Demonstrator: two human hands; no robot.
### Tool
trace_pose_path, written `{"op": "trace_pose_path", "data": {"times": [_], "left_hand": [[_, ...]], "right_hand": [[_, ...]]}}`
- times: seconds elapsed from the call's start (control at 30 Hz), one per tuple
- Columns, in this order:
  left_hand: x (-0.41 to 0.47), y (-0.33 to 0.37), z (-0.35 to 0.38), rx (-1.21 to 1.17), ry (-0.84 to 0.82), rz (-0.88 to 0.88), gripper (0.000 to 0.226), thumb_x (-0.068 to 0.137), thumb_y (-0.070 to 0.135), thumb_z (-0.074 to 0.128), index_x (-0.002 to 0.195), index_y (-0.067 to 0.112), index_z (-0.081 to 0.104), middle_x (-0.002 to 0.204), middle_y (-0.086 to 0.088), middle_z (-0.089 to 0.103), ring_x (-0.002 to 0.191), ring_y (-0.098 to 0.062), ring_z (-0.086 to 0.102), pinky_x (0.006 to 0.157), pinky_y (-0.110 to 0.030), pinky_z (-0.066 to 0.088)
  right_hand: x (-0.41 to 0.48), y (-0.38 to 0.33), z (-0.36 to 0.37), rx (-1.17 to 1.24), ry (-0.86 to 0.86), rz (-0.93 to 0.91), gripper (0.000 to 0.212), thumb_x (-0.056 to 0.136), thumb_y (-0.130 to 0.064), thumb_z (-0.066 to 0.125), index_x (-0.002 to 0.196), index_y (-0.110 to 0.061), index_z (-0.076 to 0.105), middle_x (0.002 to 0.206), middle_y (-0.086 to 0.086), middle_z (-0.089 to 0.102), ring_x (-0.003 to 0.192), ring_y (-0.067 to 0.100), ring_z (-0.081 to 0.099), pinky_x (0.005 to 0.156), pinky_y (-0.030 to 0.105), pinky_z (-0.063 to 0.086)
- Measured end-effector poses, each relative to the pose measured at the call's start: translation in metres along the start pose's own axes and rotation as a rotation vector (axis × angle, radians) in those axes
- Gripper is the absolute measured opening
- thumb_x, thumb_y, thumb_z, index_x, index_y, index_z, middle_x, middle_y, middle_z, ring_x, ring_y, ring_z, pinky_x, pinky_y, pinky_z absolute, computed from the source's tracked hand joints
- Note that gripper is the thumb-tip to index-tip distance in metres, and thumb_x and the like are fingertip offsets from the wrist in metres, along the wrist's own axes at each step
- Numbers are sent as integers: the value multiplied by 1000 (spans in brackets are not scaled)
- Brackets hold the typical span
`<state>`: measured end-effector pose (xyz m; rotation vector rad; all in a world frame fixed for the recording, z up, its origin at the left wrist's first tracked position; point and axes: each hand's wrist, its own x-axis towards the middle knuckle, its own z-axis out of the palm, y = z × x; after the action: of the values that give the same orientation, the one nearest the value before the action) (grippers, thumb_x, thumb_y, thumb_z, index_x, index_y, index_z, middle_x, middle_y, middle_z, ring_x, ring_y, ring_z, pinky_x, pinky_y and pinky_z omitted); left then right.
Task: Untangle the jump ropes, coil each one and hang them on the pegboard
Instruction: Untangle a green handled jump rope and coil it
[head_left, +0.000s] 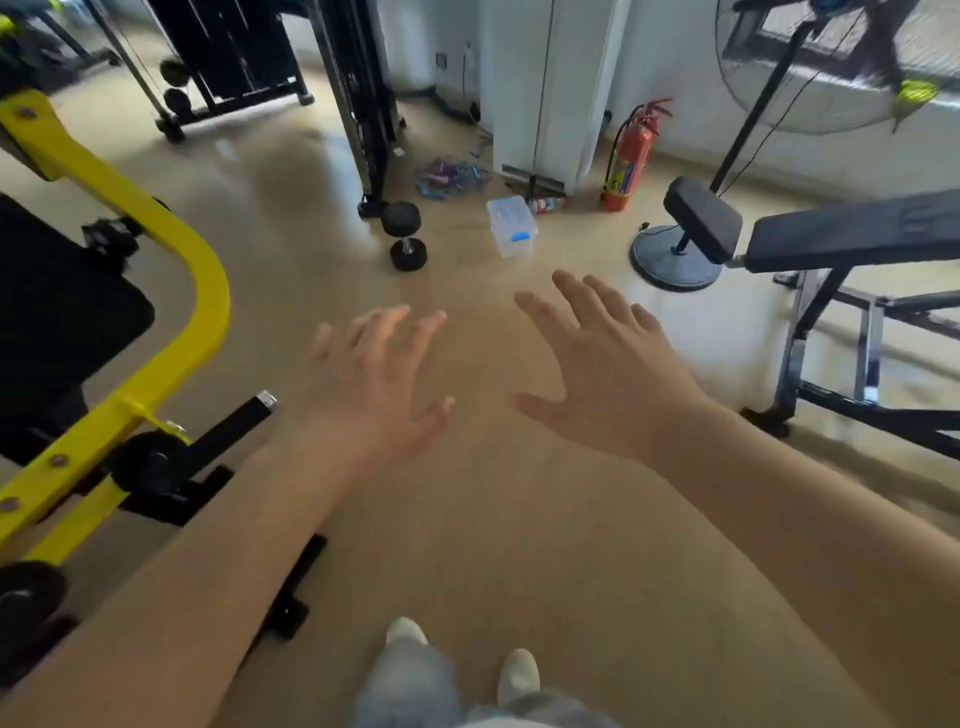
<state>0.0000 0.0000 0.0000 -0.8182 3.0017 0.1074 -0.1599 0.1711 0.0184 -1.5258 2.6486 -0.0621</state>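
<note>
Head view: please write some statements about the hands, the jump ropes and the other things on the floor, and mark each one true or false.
1. The left hand and the right hand are both open and hold nothing. True.
2. The jump ropes lie in a tangled pile on the floor. True.
3. The fire extinguisher lies flat on its side. False: it stands upright.
4. The clear plastic box is held in the right hand. False: it sits on the floor, apart from both hands.
5. The dumbbell lies nearer to the person than the jump ropes do. True.
</note>
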Motion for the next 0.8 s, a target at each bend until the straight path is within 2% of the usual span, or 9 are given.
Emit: {"op": "trace_pose_path", "data": {"times": [0.1, 0.23, 0.53, 0.63, 0.8], "left_hand": [[24, -5, 16, -17, -38, 11, 80, 84, 65, 44, 154, 36, 18, 160, -1, 24, 146, -24, 24, 118, -56, 19], [79, -19, 36, -51, -91, -5, 80, 89, 64, 45, 155, 36, 13, 162, 2, 19, 149, -21, 19, 121, -55, 15], [278, -73, 56, -122, -107, 36, 81, 87, 65, 45, 155, 34, 12, 160, 2, 21, 146, -22, 21, 120, -56, 16], [340, -88, 54, -150, -149, 76, 80, 88, 64, 47, 155, 36, 13, 161, 3, 19, 149, -21, 15, 120, -55, 17], [433, -121, 55, -161, -161, 45, 78, 88, 65, 46, 153, 40, 10, 162, 5, 15, 151, -20, 7, 121, -53, 13]], "right_hand": [[29, 11, 18, -29, -22, 9, 95, 82, -72, 58, 156, -37, 8, 167, 8, 8, 153, 33, 11, 117, 58, 26], [85, 25, 44, -10, -54, 31, 94, 83, -70, 58, 156, -38, 8, 167, 8, 9, 154, 34, 11, 117, 58, 27], [279, 58, 60, 3, -35, 153, 93, 85, -74, 52, 157, -34, 10, 167, 9, 13, 153, 34, 14, 117, 57, 27], [346, 66, 54, 31, -26, 170, 90, 85, -72, 52, 157, -33, 13, 167, 9, 15, 152, 33, 16, 117, 55, 28], [446, 85, 49, 64, -18, 195, 89, 85, -70, 55, 156, -32, 16, 166, 9, 18, 152, 33, 18, 116, 55, 29]]}}
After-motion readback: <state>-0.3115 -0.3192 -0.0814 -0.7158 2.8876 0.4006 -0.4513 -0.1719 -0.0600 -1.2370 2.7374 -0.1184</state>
